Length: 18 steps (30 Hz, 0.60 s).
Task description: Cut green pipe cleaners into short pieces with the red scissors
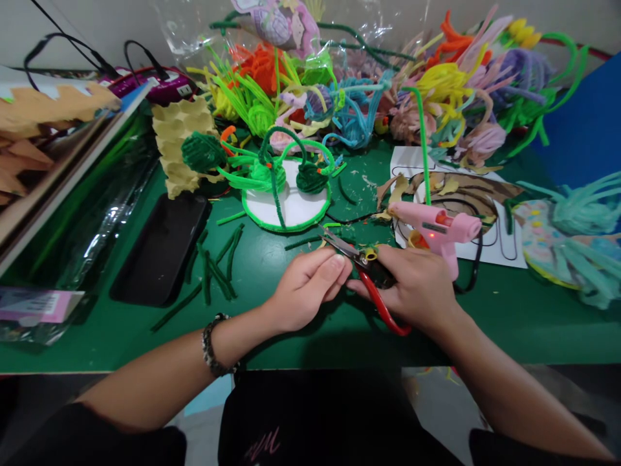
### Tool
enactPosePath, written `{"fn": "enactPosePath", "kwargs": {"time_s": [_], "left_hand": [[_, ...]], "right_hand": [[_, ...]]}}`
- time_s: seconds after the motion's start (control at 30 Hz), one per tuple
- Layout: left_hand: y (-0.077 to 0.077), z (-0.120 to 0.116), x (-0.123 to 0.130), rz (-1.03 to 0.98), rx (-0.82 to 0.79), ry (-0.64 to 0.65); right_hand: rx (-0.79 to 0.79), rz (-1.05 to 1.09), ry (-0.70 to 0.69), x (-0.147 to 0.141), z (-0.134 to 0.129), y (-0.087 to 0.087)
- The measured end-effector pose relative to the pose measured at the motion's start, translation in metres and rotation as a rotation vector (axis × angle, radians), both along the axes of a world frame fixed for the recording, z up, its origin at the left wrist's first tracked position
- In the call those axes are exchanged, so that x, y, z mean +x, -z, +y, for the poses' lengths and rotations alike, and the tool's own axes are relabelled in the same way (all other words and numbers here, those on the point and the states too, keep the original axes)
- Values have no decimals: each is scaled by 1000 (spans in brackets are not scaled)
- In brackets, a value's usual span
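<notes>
My right hand (417,285) grips a pair of scissors (376,298) with red handles. Their metal blades point up and left, lying just over the fingertips of my left hand (310,285). That hand is closed in a pinch, and whatever it holds is hidden by the fingers. Just beyond sits a white disc (303,210) edged in bright green, with green pipe-cleaner pieces on and around it. A short dark green pipe-cleaner piece (303,243) lies between the disc and my left hand. More cut dark green pieces (218,272) are scattered to the left.
A pink glue gun (439,226) with a lit red light stands right of my hands, near its black cord. At left lie a black phone (160,249) and an egg-carton piece (182,139). Colourful pipe-cleaner bundles (359,110) line the back. A purple power strip (167,84) stands behind.
</notes>
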<state>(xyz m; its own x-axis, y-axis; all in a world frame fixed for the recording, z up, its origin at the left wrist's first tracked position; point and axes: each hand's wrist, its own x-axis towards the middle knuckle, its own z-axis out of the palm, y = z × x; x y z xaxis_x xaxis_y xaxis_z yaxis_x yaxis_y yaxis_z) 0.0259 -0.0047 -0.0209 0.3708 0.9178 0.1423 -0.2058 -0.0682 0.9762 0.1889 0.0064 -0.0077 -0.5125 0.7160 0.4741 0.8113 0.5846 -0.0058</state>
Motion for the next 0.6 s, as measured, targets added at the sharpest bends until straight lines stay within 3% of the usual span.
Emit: {"fn": "enactPosePath", "kwargs": {"time_s": [0.23,0.6], "left_hand": [[0,0,2,-54,-42,23],[0,0,0,-55,-58,44]], "right_hand": [[43,-14,-7,2,0,1],[-83,70,-34,0,0,4]]}}
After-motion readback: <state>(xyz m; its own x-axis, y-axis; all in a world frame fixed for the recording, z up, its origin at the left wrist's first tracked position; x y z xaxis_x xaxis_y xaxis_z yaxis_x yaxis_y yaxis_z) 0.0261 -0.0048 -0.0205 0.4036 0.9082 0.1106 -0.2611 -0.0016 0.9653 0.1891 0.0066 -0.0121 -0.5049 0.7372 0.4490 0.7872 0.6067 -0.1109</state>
